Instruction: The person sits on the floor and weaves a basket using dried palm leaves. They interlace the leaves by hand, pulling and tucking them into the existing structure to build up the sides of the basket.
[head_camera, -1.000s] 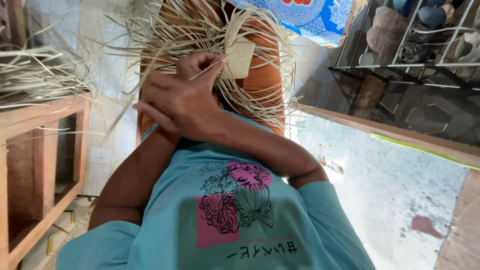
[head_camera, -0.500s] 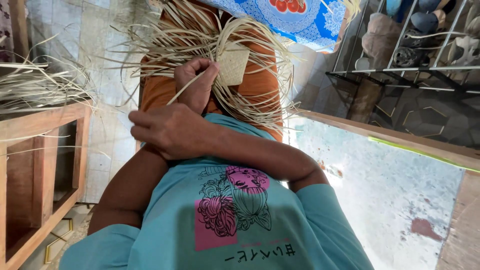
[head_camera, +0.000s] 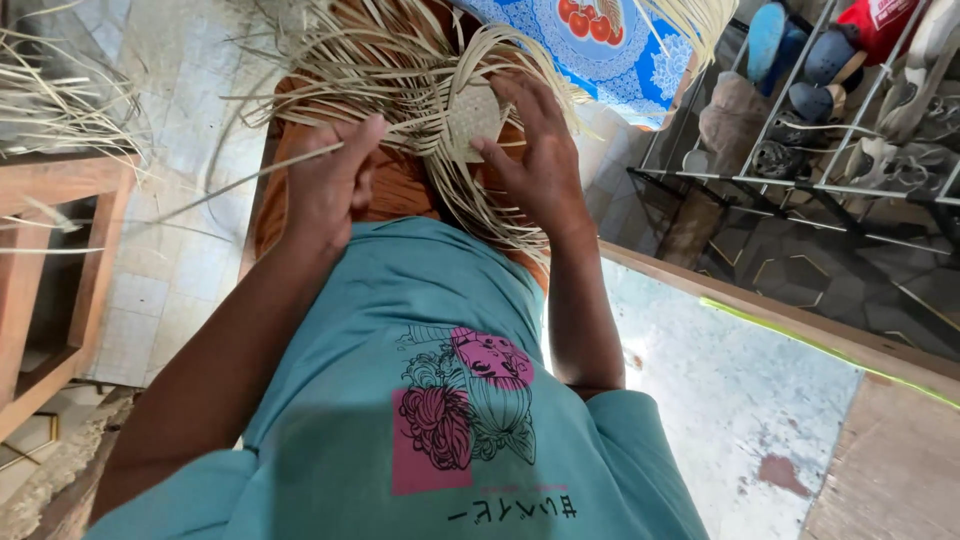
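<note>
Likely trouble first: thin pale strips (head_camera: 400, 60) fanning loose in every direction from the small woven patch (head_camera: 470, 120), so easy to tangle, to slip out of the weave, or to crease and split if pulled at a sharp angle. One long strip (head_camera: 240, 185) trailing far out to the left past the wooden frame (head_camera: 60, 250), liable to snag there on the other loose strands (head_camera: 50, 100). Patch resting over the lap on orange cloth (head_camera: 400, 190), held at one edge only; a loosened hold could let it twist and undo the crossings.

Left hand (head_camera: 335, 185) raised above the lap, wrist bent slightly, fingers (head_camera: 365, 135) pressed together and curled, pinching the near end of the long strip close to the patch. Left forearm running up from the lower left corner across the teal shirt (head_camera: 440, 380).

Right hand (head_camera: 540, 160) opposite, back of the hand toward the camera, fingers (head_camera: 515, 95) spread over the top and right side of the patch, thumb tip touching its lower edge, clamping it lightly. Right forearm dropping almost straight down.

Off to the right, a metal rack (head_camera: 800, 180) of shoes, well apart from the work.
</note>
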